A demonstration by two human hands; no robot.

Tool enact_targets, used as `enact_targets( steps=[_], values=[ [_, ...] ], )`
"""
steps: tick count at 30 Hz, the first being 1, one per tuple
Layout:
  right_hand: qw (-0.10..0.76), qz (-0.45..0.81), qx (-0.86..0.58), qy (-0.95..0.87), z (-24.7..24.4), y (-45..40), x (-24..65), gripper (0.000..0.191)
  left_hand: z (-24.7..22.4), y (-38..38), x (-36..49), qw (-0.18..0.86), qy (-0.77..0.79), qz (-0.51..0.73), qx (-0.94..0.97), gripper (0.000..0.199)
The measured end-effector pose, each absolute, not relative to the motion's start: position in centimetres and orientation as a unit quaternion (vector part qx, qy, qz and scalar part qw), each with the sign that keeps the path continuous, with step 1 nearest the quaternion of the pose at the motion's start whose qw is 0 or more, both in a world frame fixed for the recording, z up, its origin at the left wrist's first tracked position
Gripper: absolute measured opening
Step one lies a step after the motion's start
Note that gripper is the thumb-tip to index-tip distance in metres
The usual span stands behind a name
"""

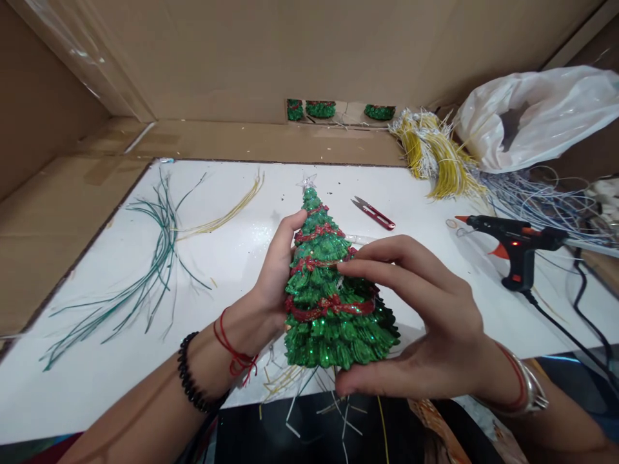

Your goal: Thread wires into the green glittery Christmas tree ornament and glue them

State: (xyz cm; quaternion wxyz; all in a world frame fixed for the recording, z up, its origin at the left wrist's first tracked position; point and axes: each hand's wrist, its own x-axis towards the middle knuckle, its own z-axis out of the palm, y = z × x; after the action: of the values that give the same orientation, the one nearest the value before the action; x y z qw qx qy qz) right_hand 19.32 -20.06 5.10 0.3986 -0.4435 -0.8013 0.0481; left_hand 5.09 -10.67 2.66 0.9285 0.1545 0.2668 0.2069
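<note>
One miniature Christmas tree [333, 328], green and glittered, trimmed with red bows and bands, topped by a clear star [308, 182]; it was held tilted above the near part of a white work board [87, 399]. Left hand [278, 270]: clasped around the tree's left side, thumb near the top, the other fingers hidden behind. Right hand [430, 328]: grasping the right side, thumb under the base, fingertips on a red band. Thin loose wires showed beneath the base; whether any were attached could not be told. Cardboard enclosure [290, 51]: panels stood behind and to the left of the board, and a low slot in the rear panel showed parts of three green glittered pieces [320, 111]. White plastic bag [536, 119]: crumpled, mouth gaping, at the far right; its contents could not be made out. Beside it lay a thick bundle of yellow wires [438, 158] and a tangle of blue and white wires [536, 196]. Also on the board: green wires [167, 241] and a few yellow strands [236, 209] at left, red-handled thread snips [374, 214], and a black-and-orange glue gun [522, 238], its red light lit.
</note>
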Motion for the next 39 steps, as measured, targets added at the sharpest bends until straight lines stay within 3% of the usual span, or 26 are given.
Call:
enact_targets(
  steps=[39],
  values=[
    [0.37,0.004,-0.433,-0.822,5.02,-20.41,19.16,0.06,3.5,-10.81,5.34,0.917,0.273,0.229,0.176,0.051]
  ],
)
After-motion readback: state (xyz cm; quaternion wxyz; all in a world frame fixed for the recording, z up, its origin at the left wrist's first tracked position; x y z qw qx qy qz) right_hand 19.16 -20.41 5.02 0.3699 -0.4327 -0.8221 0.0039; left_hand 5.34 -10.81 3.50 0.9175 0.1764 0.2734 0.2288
